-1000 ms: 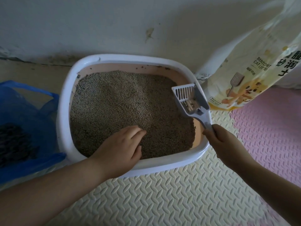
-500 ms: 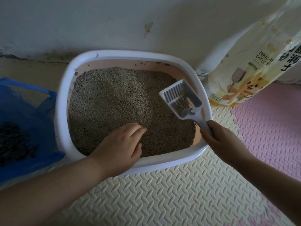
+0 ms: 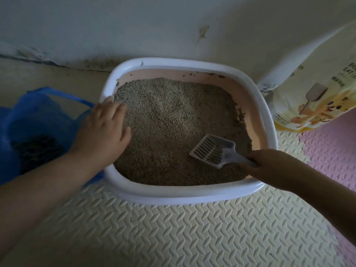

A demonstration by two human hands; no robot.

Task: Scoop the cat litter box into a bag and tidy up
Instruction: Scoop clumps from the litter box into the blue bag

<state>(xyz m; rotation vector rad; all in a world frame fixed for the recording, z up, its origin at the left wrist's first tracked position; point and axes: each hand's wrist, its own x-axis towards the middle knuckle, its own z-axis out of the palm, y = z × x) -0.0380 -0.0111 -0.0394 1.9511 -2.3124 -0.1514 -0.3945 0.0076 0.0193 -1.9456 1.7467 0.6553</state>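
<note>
A white-rimmed litter box (image 3: 192,63) with pink inner walls sits on the floor against the wall, filled with grey-brown litter (image 3: 173,116). My left hand (image 3: 104,130) rests on the box's left rim, fingers spread over the litter's edge, holding nothing. My right hand (image 3: 269,162) grips the handle of a pale slotted scoop (image 3: 210,151), whose blade lies low over the litter near the front right. A blue plastic bag (image 3: 38,112) stands open left of the box, with dark clumps inside.
A yellow cat litter sack (image 3: 312,97) leans against the wall at the right. Cream foam mat (image 3: 192,228) covers the floor in front, and pink mat (image 3: 331,143) lies at the right. The wall runs close behind the box.
My left hand moved from the front middle of the litter to the left rim. The scoop came down from the right rim to the litter surface, turned leftward.
</note>
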